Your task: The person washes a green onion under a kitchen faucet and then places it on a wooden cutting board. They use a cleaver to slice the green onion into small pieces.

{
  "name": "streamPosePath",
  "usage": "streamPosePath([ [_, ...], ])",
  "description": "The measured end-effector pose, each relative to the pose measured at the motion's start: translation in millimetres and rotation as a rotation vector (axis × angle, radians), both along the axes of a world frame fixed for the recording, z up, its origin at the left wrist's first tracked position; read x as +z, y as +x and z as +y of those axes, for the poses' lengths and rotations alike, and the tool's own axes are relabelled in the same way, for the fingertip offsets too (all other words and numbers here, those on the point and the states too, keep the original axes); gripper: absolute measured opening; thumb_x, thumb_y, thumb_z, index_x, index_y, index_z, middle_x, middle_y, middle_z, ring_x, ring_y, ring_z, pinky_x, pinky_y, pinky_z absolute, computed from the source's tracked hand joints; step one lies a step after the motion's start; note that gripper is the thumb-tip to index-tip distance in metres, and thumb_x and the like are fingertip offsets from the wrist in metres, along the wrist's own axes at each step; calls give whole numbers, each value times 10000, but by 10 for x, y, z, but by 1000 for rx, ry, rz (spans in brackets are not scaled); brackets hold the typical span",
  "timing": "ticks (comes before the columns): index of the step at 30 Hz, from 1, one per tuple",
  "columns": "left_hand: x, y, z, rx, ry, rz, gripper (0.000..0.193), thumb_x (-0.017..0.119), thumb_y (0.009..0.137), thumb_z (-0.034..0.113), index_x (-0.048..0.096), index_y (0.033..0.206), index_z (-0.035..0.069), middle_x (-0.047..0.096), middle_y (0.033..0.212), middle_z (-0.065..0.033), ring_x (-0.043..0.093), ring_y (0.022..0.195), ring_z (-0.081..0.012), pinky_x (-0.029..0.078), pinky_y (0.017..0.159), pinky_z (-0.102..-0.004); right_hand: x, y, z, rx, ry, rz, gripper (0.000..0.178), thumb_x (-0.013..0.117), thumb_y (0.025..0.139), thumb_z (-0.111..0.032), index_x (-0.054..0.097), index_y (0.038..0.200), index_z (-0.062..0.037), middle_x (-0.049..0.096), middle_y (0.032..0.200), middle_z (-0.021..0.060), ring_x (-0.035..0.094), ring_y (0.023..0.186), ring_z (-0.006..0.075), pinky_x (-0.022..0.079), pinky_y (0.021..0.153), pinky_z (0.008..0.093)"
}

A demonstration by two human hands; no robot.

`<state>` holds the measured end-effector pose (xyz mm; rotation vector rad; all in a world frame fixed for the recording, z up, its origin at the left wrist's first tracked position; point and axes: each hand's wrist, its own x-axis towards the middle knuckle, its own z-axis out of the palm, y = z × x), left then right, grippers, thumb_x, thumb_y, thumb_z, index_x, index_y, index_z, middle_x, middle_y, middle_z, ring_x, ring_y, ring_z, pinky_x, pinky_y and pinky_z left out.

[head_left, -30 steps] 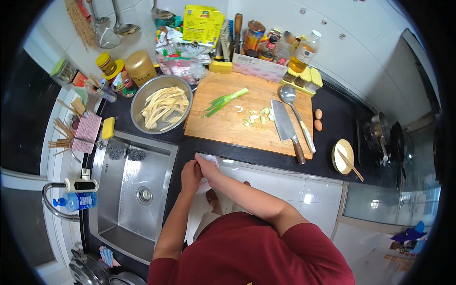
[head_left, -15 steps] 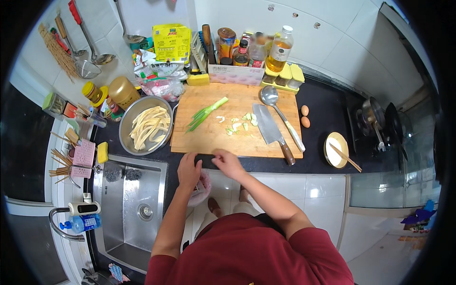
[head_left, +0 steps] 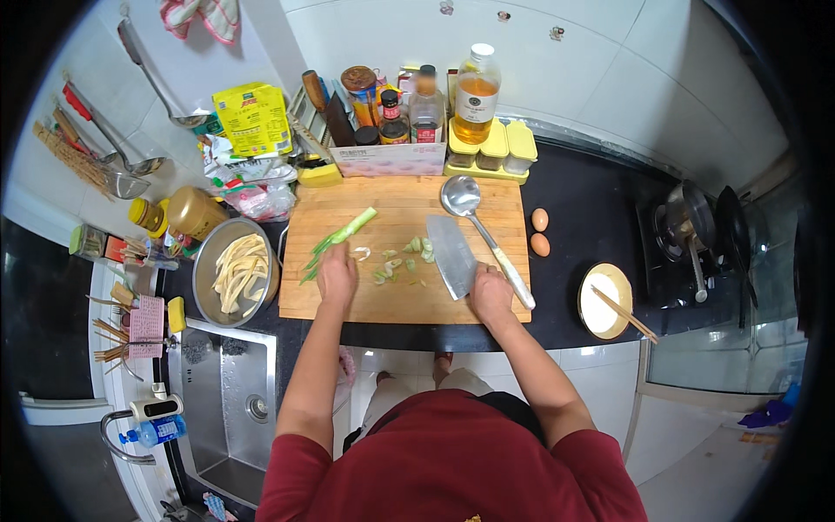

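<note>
On the wooden cutting board (head_left: 391, 300), my right hand (head_left: 491, 294) is closed round the handle of a cleaver (head_left: 450, 261), whose broad blade lies flat on the board. My left hand (head_left: 337, 274) is at the leafy end of a green onion (head_left: 348, 228), its fingers bent together against the stalk; the fingertips are partly hidden. Between the hands lie cut green onion pieces (head_left: 387, 271) and a few pale bits (head_left: 361, 253). A steel ladle (head_left: 478, 222) rests to the right of the cleaver.
Left of the board stands a steel bowl of pale strips (head_left: 202, 291), with a sink (head_left: 270, 383) nearer me. Bottles and a seasoning box (head_left: 487, 171) line the back. Two eggs (head_left: 540, 233), a bowl with chopsticks (head_left: 584, 300) and a stove (head_left: 648, 252) are at right.
Both hands have moved from the counter's front edge onto the board. My right hand has taken hold of the cleaver handle; my left has reached the green onion. The view has shifted.
</note>
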<state>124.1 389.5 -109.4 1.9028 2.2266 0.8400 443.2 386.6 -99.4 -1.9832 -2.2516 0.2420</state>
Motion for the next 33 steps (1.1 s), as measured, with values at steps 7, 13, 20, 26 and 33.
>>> streamPosePath([
  [7,-90,-233,537,-1,-14,131,279,643,763,32,611,1040,45,620,1030,-174,557,986,-364,454,863,-451,107,38,-43,-35,-22,113,446,718,668,-60,549,1077,-4,629,978,205,634,924,365,516,816,446],
  [13,-172,-429,689,-94,-86,22,260,639,782,62,606,1037,26,608,991,-187,550,985,-373,435,871,-459,145,105,-28,-71,-99,471,338,679,697,-21,571,1017,-11,601,997,214,604,932,394,497,803,456],
  [20,144,-595,483,-93,113,-209,281,601,813,48,596,1087,-14,584,1020,-207,540,982,-380,422,879,-445,701,-284,-37,139,-183,557,230,607,765,-4,535,983,3,578,938,243,588,912,438,480,789,494],
  [26,283,-718,255,-25,196,-247,271,610,822,54,588,1085,-9,580,1010,-187,535,970,-367,415,873,-434,520,-961,10,408,-383,466,198,596,824,-106,597,976,22,622,936,265,602,938,426,479,830,489],
  [33,188,-667,13,-118,97,-204,292,622,804,32,587,1093,-1,575,1026,-193,530,994,-380,414,882,-452,361,-903,192,190,-398,479,215,591,838,-124,613,1014,-3,635,925,263,611,925,427,485,825,497],
])
